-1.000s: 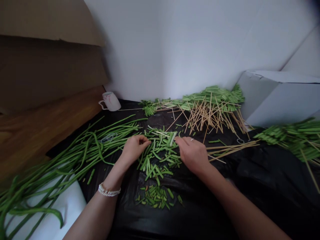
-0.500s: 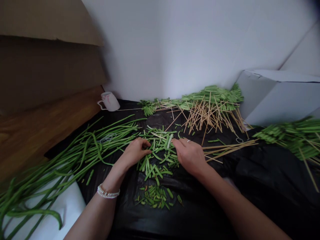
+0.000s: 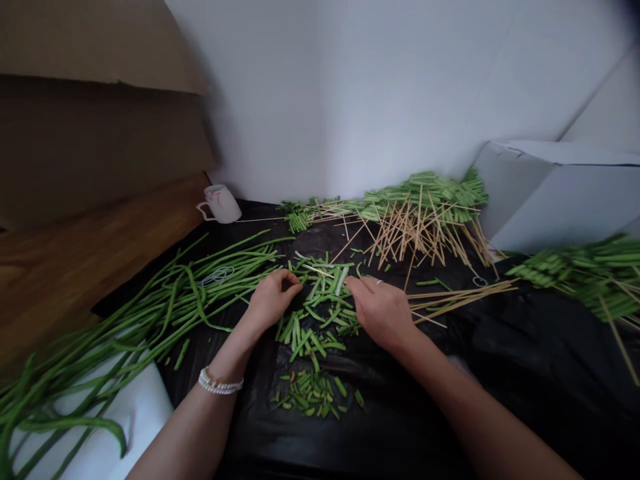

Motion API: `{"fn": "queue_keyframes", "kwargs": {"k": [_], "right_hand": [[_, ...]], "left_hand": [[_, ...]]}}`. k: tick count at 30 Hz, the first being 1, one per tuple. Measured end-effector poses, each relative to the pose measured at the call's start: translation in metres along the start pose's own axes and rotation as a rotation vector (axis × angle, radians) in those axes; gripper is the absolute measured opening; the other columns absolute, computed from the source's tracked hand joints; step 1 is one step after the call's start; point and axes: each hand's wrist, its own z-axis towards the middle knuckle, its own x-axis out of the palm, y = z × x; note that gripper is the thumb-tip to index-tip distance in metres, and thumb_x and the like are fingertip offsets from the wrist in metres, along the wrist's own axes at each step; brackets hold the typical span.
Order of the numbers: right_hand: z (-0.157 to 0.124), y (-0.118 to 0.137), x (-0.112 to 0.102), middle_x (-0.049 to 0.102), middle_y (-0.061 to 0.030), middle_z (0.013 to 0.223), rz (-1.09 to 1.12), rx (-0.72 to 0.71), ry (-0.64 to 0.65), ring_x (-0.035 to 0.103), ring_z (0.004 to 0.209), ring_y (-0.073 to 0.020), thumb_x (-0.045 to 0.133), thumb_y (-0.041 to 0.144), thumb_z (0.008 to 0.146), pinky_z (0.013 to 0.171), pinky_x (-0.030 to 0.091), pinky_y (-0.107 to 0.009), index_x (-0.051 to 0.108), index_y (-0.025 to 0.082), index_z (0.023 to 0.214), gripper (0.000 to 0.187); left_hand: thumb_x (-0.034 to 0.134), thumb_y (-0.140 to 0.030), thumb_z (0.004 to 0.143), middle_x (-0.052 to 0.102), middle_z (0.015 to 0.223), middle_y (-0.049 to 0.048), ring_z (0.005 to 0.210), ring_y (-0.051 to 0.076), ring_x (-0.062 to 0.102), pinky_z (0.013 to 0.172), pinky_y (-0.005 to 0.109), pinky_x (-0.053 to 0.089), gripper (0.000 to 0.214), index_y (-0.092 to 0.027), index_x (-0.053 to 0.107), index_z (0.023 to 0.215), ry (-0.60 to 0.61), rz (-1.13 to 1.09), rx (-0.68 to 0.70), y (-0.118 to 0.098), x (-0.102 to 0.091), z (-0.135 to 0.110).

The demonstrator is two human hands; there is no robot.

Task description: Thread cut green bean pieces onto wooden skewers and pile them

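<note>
My right hand [image 3: 383,310] is closed, its fingertips around a thin wooden skewer [image 3: 318,271] that points left over the heap. Close to those fingertips, a pale green bean piece [image 3: 342,281] lies across the skewer and seems to be threaded on it. My left hand [image 3: 274,293] is pinched, thumb against fingers, at the left side of the heap; whatever lies between the fingertips is too small or hidden to make out. Cut green bean pieces [image 3: 305,341] are spread on the black plastic sheet [image 3: 280,447] between and below both hands.
Long uncut beans [image 3: 165,310] lie at left, partly over a white surface [image 3: 145,407]. Skewered bean bundles [image 3: 425,193] rest against the wall, others [image 3: 590,270] at right. Bare skewers [image 3: 460,297] lie beside my right hand. A mug [image 3: 223,205] and white box [image 3: 565,187] stand behind.
My left hand has shifted slightly up and its thumb and fingers have come together. My right hand holds the skewer in nearly the same place.
</note>
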Motion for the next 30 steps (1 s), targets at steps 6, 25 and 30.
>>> {"fn": "queue_keyframes", "kwargs": {"k": [6, 25, 30], "right_hand": [[-0.001, 0.001, -0.001, 0.063, -0.0007, 0.075, -0.009, -0.003, 0.003, 0.051, 0.065, -0.0121, 0.043, 0.011, 0.087, 0.06, 0.032, -0.026, 0.065, 0.018, 0.104, 0.028], [-0.001, 0.003, 0.0, 0.062, -0.0002, 0.073, -0.024, -0.002, 0.037, 0.052, 0.064, -0.0122, 0.045, 0.012, 0.087, 0.057, 0.031, -0.027, 0.066, 0.019, 0.106, 0.029], [-0.001, 0.003, 0.0, 0.063, -0.0006, 0.075, -0.023, 0.0, 0.05, 0.052, 0.065, -0.0117, 0.044, 0.011, 0.087, 0.057, 0.031, -0.026, 0.066, 0.019, 0.107, 0.03]], "left_hand": [[0.078, -0.025, 0.067, 0.07, 0.082, 0.0041, 0.066, 0.01, 0.058, 0.062, 0.021, 0.045, 0.023, -0.015, 0.068, 0.085, 0.027, -0.952, -0.345, -0.014, 0.0, 0.001], [0.063, -0.004, 0.081, 0.072, 0.08, 0.006, 0.063, 0.008, 0.064, 0.055, 0.016, 0.052, 0.014, -0.011, 0.072, 0.089, 0.061, -1.281, -0.526, -0.023, 0.001, -0.001], [0.064, -0.005, 0.081, 0.073, 0.08, 0.0061, 0.064, 0.009, 0.064, 0.055, 0.016, 0.051, 0.013, -0.011, 0.072, 0.089, 0.051, -1.272, -0.537, -0.022, 0.001, 0.0]]}}
